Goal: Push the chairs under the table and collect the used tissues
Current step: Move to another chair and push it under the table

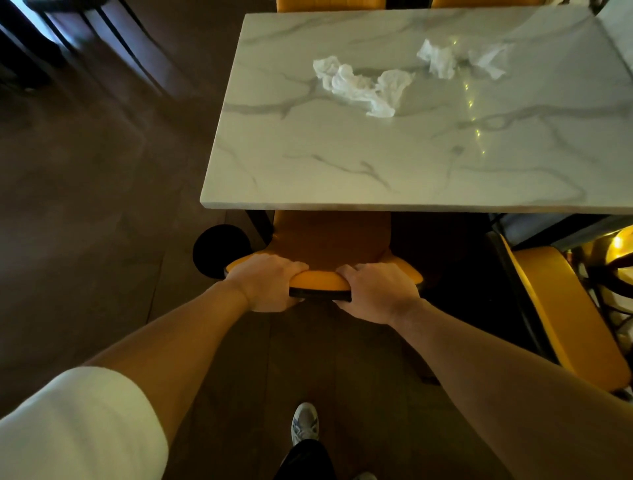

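Note:
A yellow chair (322,279) stands in front of me with its seat tucked under the near edge of the white marble table (342,164). My left hand (270,284) grips the top of its backrest on the left, and my right hand (373,293) grips it on the right. Crumpled white tissues lie on the tabletop: a larger heap (359,84) toward the middle and a second heap (459,60) further back right.
A second yellow chair (561,308) stands pulled out at the right, angled away from the table. Two more yellow chair backs (329,4) show at the table's far edge. A black round object (219,250) sits by the table leg. Dark floor lies to the left.

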